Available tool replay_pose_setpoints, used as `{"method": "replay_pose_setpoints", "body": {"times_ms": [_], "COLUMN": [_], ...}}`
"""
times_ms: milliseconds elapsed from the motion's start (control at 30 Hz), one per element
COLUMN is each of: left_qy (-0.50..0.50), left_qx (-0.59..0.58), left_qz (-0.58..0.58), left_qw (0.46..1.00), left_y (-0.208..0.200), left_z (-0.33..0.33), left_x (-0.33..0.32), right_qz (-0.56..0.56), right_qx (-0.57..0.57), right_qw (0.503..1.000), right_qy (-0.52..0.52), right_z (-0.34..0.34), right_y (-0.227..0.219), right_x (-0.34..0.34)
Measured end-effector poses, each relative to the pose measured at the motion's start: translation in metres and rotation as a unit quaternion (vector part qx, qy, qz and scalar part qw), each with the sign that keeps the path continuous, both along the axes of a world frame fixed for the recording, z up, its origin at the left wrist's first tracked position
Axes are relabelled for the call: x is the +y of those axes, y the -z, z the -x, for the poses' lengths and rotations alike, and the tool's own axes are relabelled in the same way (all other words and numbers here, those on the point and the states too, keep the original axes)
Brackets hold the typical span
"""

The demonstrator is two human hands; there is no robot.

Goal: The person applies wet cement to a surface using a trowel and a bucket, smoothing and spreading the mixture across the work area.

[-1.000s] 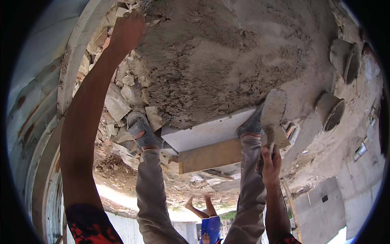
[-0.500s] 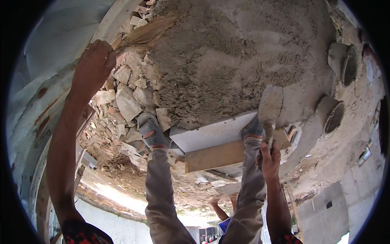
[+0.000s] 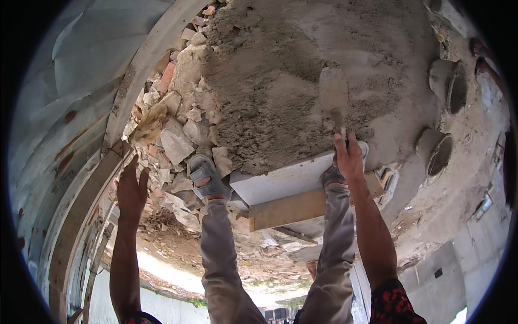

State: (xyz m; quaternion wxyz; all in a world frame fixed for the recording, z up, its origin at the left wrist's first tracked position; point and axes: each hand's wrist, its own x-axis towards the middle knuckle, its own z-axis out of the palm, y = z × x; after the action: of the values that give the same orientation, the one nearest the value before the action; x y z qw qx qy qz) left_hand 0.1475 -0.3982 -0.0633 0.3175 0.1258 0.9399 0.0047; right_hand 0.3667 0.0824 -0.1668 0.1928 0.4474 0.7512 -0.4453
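Observation:
My right hand [image 3: 349, 159] grips the handle of a trowel [image 3: 334, 89]. Its flat, mortar-smeared blade rests on the wet grey mortar [image 3: 270, 102] in front of me. My left hand [image 3: 132, 189] holds nothing, its fingers apart, beside a wooden beam at the left. Just beyond its fingertips is a rough, tan, fibrous-looking piece [image 3: 150, 125], over the broken stones [image 3: 175, 140]; I cannot tell whether it touches them. Between my sandalled feet, a white slab [image 3: 283, 181] lies along the near edge of the mortar.
A wooden board [image 3: 288, 209] runs along the near side of the slab. Two round pipe ends [image 3: 440, 151] stick up at the right. Left of the rubble are a long beam [image 3: 86, 200] and metal sheeting [image 3: 102, 38].
My left hand has come nearer and opened, letting go of the tan piece, which has shifted left and nearer. My right hand has pushed the trowel farther out and left over the mortar.

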Motion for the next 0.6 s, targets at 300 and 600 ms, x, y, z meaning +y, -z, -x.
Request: {"method": "replay_pose_setpoints", "body": {"times_ms": [300, 600], "left_qy": [-0.313, -0.309], "left_qx": [-0.439, -0.453], "left_qz": [-0.269, -0.335], "left_qw": [0.798, 0.766], "left_y": [0.005, 0.001], "left_z": [-0.278, -0.325], "left_x": [0.144, 0.159], "right_qz": [0.134, -0.033], "right_qx": [0.086, -0.009], "right_qw": [0.979, 0.953], "right_qy": [0.128, -0.301], "right_z": [0.162, 0.234], "right_y": [0.097, 0.130], "right_x": [-0.041, -0.118]}}
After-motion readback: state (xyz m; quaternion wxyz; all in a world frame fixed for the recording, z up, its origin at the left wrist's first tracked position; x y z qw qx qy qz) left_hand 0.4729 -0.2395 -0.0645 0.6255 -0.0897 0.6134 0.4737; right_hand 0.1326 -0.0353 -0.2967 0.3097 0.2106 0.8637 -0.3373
